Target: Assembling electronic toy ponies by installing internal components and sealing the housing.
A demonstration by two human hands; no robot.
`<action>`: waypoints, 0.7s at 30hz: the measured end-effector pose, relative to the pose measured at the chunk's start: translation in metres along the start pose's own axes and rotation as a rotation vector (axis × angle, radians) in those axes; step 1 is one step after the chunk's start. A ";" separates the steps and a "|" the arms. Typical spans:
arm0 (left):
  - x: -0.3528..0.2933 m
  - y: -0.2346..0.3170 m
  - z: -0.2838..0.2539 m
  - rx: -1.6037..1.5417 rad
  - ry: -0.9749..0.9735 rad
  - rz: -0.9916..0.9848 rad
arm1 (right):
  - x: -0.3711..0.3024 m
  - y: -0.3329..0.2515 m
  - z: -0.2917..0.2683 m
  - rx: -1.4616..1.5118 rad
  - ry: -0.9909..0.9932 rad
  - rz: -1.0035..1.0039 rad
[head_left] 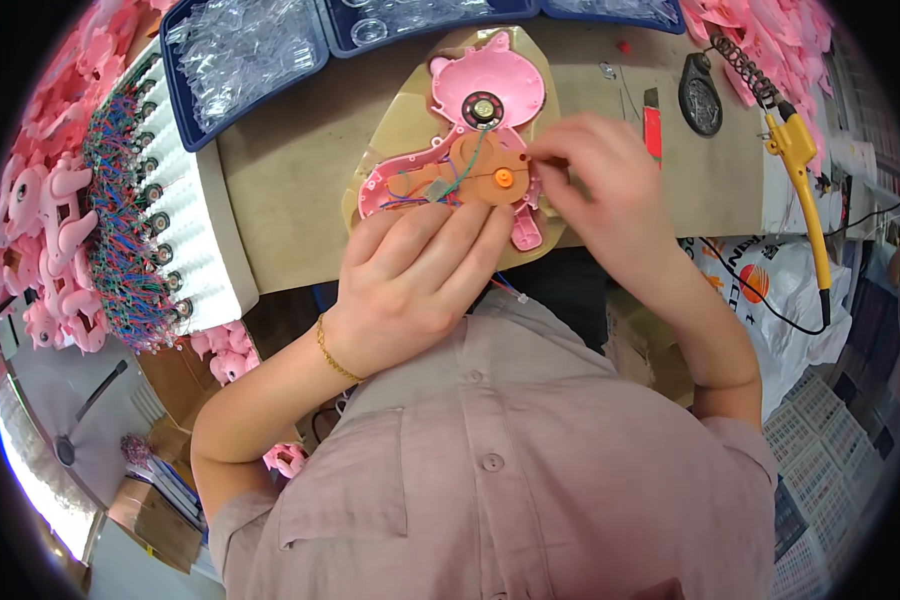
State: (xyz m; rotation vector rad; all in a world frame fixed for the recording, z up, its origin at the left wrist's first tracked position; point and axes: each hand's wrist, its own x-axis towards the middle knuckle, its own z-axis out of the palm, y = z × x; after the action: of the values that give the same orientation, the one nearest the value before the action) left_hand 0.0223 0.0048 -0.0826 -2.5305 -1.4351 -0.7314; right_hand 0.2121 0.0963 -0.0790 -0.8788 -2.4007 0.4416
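Note:
A pink toy shell half (pixel 500 75) lies hollow side up in a tan, shaped holder (pixel 370 165) on the table. A round black speaker (pixel 484 110) sits in its upper part, with a green wire running down from it. Below is an orange-brown plastic housing (pixel 470 172) with a bright orange knob (pixel 505 178). My left hand (pixel 410 265) is closed over the near edge of the shell, fingertips against the housing and thin wires. At the housing's right edge my right hand (pixel 605 180) is pinched; whatever its fingertips hold is too small to make out.
Blue trays (pixel 245 65) of clear plastic parts stand at the back. On the left are a white foam tray (pixel 205 215) with wired speakers and piled pink shells (pixel 45 210). A red cutter (pixel 653 130), a black dish (pixel 701 100) and a yellow-handled soldering iron (pixel 798 150) are on the right.

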 end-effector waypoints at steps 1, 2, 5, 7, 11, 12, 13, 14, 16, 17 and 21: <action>0.001 0.000 0.000 -0.003 0.002 -0.002 | -0.002 0.003 -0.004 0.160 -0.078 0.118; 0.000 0.000 0.000 -0.010 0.003 -0.001 | -0.003 0.004 -0.006 0.318 -0.157 0.242; -0.004 -0.001 0.003 -0.008 0.034 0.013 | 0.000 0.001 -0.012 0.534 -0.184 0.415; -0.006 -0.002 0.002 0.007 0.030 0.017 | 0.005 0.001 -0.015 0.701 -0.201 0.584; -0.004 -0.002 0.001 0.038 0.020 0.028 | 0.009 0.001 -0.015 0.953 -0.168 0.794; -0.005 -0.001 0.001 0.040 0.021 0.025 | 0.009 0.001 -0.015 0.932 -0.167 0.814; -0.006 -0.001 0.002 0.041 0.012 0.022 | 0.008 -0.001 -0.014 0.933 -0.170 0.812; -0.007 0.000 0.004 0.043 0.004 0.018 | 0.005 -0.005 -0.012 0.896 -0.135 0.805; -0.007 -0.001 0.004 0.045 -0.001 0.020 | -0.001 -0.007 -0.006 0.860 -0.105 0.795; -0.007 -0.001 0.004 0.040 -0.005 0.029 | -0.006 -0.007 -0.004 0.584 -0.084 0.553; -0.006 0.002 0.003 0.090 -0.004 0.016 | -0.011 -0.006 0.000 0.157 -0.028 0.124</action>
State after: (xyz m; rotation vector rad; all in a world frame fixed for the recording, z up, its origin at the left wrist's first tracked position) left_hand 0.0229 -0.0001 -0.0876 -2.4741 -1.4144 -0.6448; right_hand 0.2163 0.0845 -0.0805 -0.9592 -2.3071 0.6844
